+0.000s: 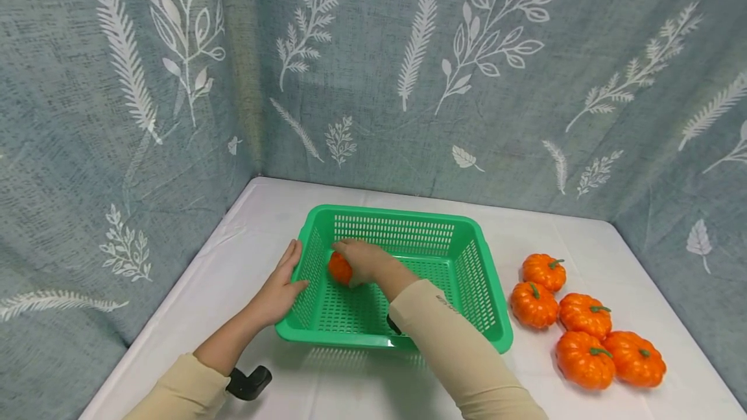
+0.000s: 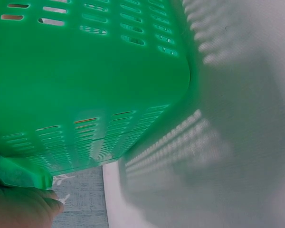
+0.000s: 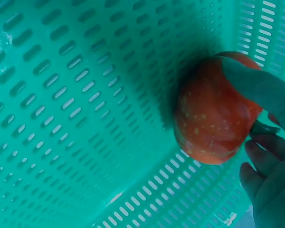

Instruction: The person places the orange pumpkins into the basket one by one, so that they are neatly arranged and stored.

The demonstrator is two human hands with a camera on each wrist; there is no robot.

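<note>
A green plastic basket (image 1: 403,341) with slotted walls stands on the white-covered table. My left hand (image 1: 282,293) holds its left rim, thumb over the top and fingers along the outside. In the left wrist view, the fingertips (image 2: 56,203) show beside the rim. My right hand (image 1: 364,261) reaches inside, gripping a small orange pumpkin (image 1: 340,269) near the left end. The right wrist view shows the thumb across the pumpkin (image 3: 211,114) and curled fingers (image 3: 261,166) by its green stem, close over the slotted floor.
Several orange pumpkins (image 1: 585,360) with green stems lie grouped on the table to the right of the basket. A patterned grey-blue curtain (image 1: 373,83) hangs around the back and sides of the table. A black device part (image 1: 249,383) shows at my left wrist.
</note>
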